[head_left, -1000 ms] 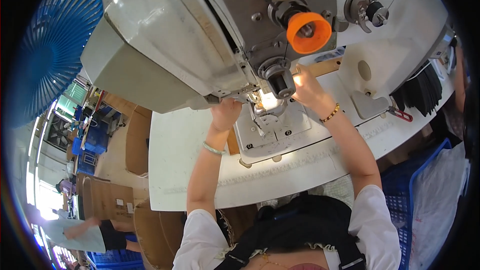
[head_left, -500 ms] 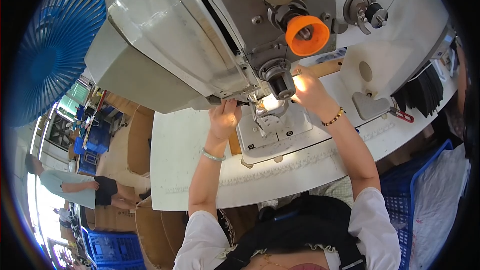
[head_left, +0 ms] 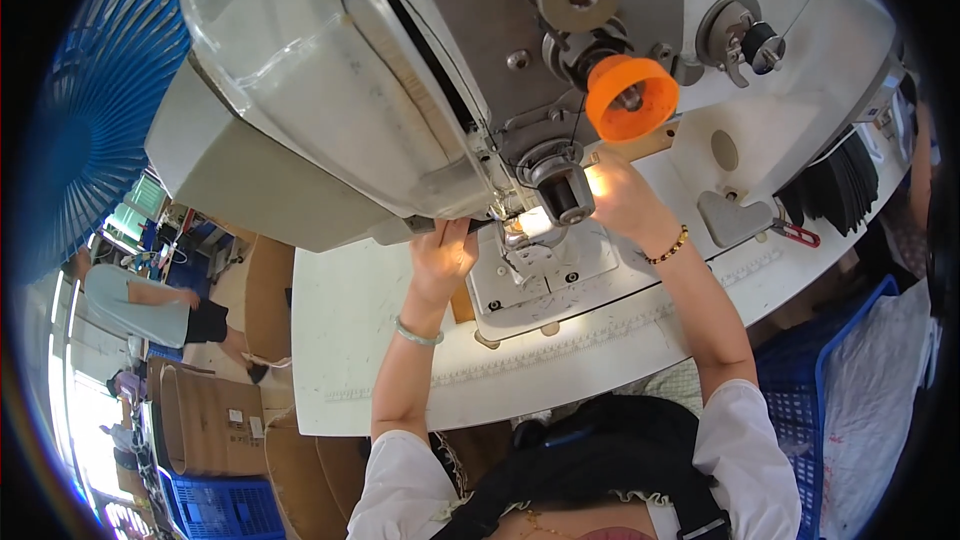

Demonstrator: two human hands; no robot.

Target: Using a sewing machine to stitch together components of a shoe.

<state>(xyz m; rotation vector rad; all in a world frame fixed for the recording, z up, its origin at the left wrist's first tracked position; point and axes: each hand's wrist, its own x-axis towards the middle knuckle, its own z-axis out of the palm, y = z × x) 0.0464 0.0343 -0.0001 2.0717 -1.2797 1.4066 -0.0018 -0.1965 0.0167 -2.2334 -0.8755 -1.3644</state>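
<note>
Both my hands are at the needle area of a large white sewing machine [head_left: 290, 70]. My left hand [head_left: 442, 255], with a pale bangle on its wrist, has its fingers closed beside the needle area. A small dark edge shows at its fingertips, too little to name. On the other side, my right hand [head_left: 625, 202], with a beaded bracelet, is bent in behind the dark tension knob [head_left: 562, 190]. Its fingers look curled together; whatever they hold is mostly hidden. Lamplight falls on the metal presser foot [head_left: 525, 262] between the hands, above the white needle plate [head_left: 590, 260].
An orange cup-shaped piece [head_left: 630, 98] juts from the machine head. Black flat pieces [head_left: 835, 180] and red-handled snips [head_left: 797, 232] lie at the right. A blue fan [head_left: 110, 110] stands far left, a blue crate [head_left: 790, 390] at lower right. Another person [head_left: 150, 305] is at the left.
My view has shifted slightly, so the machine appears nearer. My hands stay at the needle area, the right fingers a little lower. The other person at the left has changed stance.
</note>
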